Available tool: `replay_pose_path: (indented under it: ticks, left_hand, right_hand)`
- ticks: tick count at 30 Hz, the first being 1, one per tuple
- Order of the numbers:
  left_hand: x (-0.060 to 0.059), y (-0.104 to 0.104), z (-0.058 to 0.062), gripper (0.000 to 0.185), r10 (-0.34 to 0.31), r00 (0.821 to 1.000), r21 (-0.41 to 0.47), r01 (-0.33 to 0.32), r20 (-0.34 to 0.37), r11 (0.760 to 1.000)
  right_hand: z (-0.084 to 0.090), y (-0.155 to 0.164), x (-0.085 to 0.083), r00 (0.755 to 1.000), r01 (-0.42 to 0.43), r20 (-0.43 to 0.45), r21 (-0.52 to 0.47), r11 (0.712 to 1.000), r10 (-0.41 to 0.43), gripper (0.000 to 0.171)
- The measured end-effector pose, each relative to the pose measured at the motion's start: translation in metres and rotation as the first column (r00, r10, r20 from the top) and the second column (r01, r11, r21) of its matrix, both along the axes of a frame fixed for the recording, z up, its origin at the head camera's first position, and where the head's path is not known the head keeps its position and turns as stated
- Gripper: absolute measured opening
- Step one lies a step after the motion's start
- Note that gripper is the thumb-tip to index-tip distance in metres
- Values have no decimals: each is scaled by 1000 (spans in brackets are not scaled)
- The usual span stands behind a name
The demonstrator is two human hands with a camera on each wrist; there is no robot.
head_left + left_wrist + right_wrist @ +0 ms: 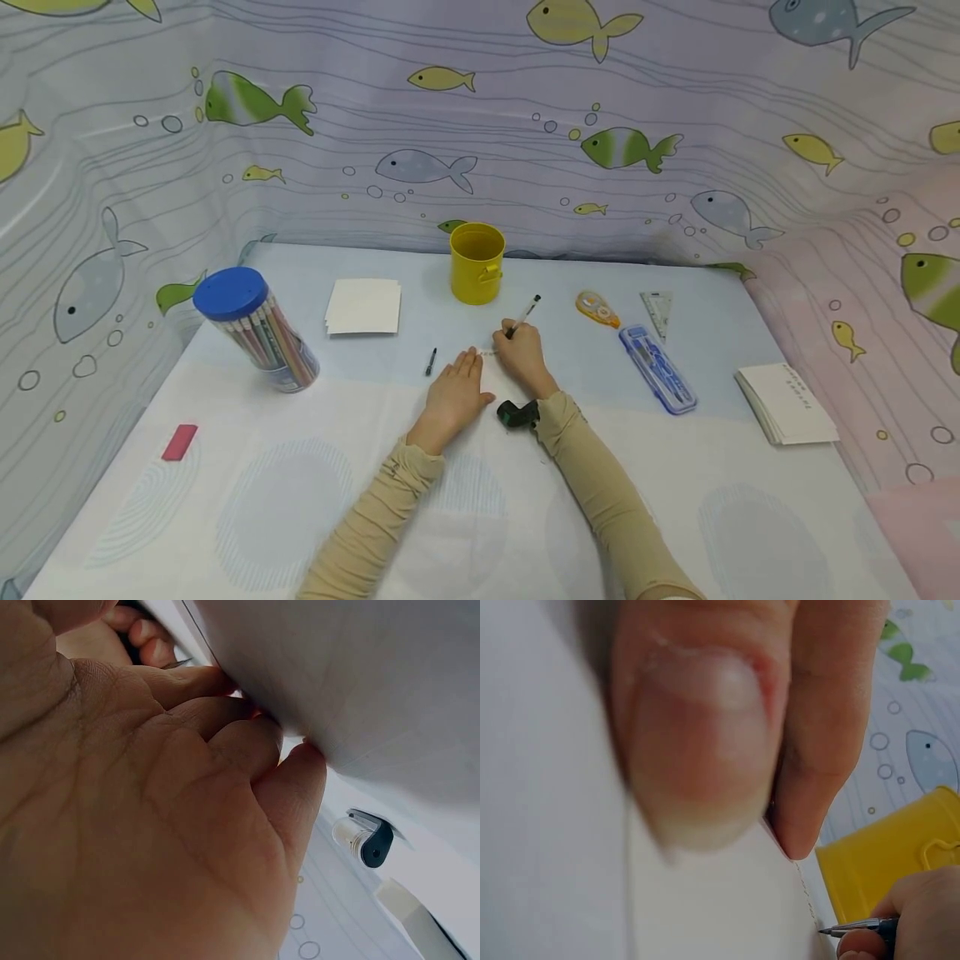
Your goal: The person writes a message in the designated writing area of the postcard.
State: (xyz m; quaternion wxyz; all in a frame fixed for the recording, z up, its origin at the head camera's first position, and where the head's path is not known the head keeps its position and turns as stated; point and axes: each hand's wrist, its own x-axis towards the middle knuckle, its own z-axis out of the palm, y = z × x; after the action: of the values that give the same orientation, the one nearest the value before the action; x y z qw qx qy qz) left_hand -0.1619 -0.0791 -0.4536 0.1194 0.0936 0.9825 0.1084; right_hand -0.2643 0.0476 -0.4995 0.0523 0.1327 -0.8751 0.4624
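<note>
My right hand (522,354) grips a pen (531,307) whose upper end points up and away. In the right wrist view the pen's tip (826,931) touches a white card (712,907) beside a row of small marks along its edge. My left hand (454,392) lies with outstretched fingers on the card, pressing it to the table; its thumb fills much of that same view. In the left wrist view its palm (165,802) hides most of the card. Left of that hand lies a clear and black pen cap (431,362).
A yellow bucket (477,267) stands behind the hands. Left are a white card stack (363,307), a blue-lidded pencil jar (262,329) and a red block (179,442). Right lie correction tape (597,308), a set square (659,312), a blue case (657,369) and written cards (786,404).
</note>
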Motion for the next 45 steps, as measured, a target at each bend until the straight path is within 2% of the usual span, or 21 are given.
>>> replay_pose_path:
  ticks: [15, 21, 27, 40, 45]
  left_hand:
    - [-1, 0, -5, 72, -8, 1000, 4, 8, -24, 1000]
    - [-1, 0, -7, 71, -12, 999, 1, 12, -29, 1000]
    - [-1, 1, -6, 71, -17, 999, 2, 17, -31, 1000]
    - [-1, 0, -4, 71, -7, 999, 7, 8, -38, 1000]
    - [0, 0, -4, 72, -15, 999, 9, 15, -31, 1000]
  right_hand:
    - [0, 1, 0, 999, -16, 28, -23, 1000, 16, 39]
    - [1, 2, 1, 999, -32, 36, 6, 999, 31, 37]
    - [0, 2, 1, 998, -33, 58, 5, 999, 33, 36]
    - [1, 1, 0, 999, -40, 25, 34, 999, 39, 37]
    - [1, 2, 1, 997, -52, 65, 5, 999, 52, 37]
